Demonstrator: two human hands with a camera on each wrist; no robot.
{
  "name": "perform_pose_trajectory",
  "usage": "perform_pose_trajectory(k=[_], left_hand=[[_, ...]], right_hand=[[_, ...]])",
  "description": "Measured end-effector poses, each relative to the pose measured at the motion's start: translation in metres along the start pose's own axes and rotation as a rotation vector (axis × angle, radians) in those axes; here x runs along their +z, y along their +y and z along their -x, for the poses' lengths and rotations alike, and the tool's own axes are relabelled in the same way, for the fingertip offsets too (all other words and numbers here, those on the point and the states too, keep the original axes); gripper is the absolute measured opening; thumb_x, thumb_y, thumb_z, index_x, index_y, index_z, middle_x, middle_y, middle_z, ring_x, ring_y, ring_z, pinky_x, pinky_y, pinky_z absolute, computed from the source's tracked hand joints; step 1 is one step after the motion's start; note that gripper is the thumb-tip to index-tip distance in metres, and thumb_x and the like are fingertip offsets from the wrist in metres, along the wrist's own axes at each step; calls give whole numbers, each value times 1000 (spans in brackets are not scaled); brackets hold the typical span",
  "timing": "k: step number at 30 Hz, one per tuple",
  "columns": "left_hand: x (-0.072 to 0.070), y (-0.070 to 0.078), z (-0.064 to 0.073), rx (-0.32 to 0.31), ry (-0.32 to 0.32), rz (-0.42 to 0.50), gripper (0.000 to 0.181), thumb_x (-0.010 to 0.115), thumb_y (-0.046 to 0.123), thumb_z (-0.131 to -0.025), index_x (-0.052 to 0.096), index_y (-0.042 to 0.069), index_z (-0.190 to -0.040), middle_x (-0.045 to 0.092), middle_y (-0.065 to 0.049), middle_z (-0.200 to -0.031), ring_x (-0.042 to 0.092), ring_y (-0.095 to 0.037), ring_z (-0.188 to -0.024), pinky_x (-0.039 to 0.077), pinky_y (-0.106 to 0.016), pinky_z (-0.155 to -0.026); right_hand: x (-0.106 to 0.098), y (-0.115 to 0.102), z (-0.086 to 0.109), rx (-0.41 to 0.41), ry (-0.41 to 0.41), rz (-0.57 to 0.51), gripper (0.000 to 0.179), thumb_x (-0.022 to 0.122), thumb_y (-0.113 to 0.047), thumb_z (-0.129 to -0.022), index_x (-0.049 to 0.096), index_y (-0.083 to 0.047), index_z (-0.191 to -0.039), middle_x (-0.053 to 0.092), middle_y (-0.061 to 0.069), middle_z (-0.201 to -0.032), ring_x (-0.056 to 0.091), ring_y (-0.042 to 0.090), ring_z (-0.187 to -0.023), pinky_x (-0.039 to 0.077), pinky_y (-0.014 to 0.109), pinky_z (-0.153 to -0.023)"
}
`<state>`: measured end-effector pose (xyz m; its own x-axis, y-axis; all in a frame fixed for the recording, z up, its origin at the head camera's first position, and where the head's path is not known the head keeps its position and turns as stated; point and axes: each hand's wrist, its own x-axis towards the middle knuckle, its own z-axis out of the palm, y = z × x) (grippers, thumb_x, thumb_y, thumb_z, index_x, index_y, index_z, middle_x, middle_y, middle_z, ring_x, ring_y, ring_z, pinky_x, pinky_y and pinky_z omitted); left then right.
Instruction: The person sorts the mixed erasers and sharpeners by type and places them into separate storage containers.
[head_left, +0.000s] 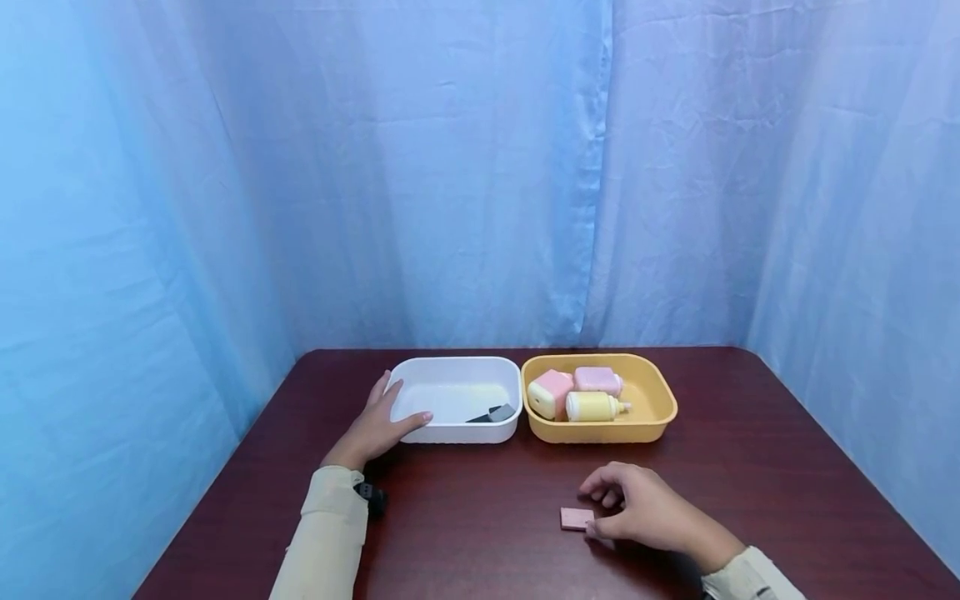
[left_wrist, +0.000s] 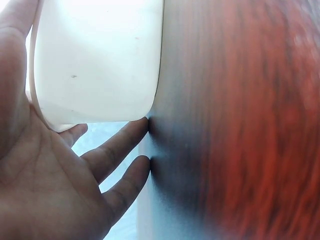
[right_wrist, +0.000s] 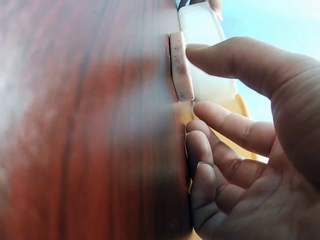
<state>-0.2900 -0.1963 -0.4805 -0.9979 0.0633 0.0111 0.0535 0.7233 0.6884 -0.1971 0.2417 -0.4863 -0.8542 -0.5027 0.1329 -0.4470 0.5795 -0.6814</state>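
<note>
In the head view my left hand [head_left: 378, 423] rests at the left end of the white tray [head_left: 454, 433], its thumb over the front rim. The left wrist view shows its fingers [left_wrist: 120, 150] spread and nearly straight beside the tray's corner, tips at the tabletop. My right hand [head_left: 645, 508] is low over the table, by a small flat pink block [head_left: 576, 519]. Its thumb is at the block's right edge, while the index fingertip lies close to one end. In the right wrist view the speckled block [right_wrist: 181, 67] lies flat on the table, and the other fingers are bent, holding nothing.
A yellow tray [head_left: 600, 432] stands against the white tray's right end. It holds a pink-and-cream house-shaped piece [head_left: 551, 393], a lilac bottle-like piece [head_left: 596, 379] and a yellow bottle-like piece [head_left: 592, 407]. Grey and black pieces [head_left: 500, 412] lie in the white tray. Curtains surround the table.
</note>
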Motion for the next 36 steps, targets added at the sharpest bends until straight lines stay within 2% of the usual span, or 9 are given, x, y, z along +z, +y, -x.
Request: perform_pose_trajectory(k=[12,19,36], left_hand=[[0,2,0,-11,-2,-10,114,69,75,-82,19,17,-167,-6,-3,-175,18,-38,-158,30,-68,-118],[0,2,0,-5,0,-15,112,68,74,-84,19,16,-167,-5,-5,-175,18,-40,-158,31,-69,-117],[0,2,0,-4,-3,-5,112,68,73,-84,19,15,-167,-6,-5,-175,16,-39,-159,29,-69,-118]], right_hand=[[1,2,1,4,7,27,35,94,-20,-68,74,-20,-96,66,-6,-92,61,6,-82,53,24,-71],[1,2,1,31,21,70,31,95,-22,-67,73,-25,-88,64,-10,-85,59,3,-78,50,22,-69],[3,3,3,-14,46,103,25,93,-21,-69,73,-30,-81,62,-10,-80,57,3,-74,48,20,-66]])
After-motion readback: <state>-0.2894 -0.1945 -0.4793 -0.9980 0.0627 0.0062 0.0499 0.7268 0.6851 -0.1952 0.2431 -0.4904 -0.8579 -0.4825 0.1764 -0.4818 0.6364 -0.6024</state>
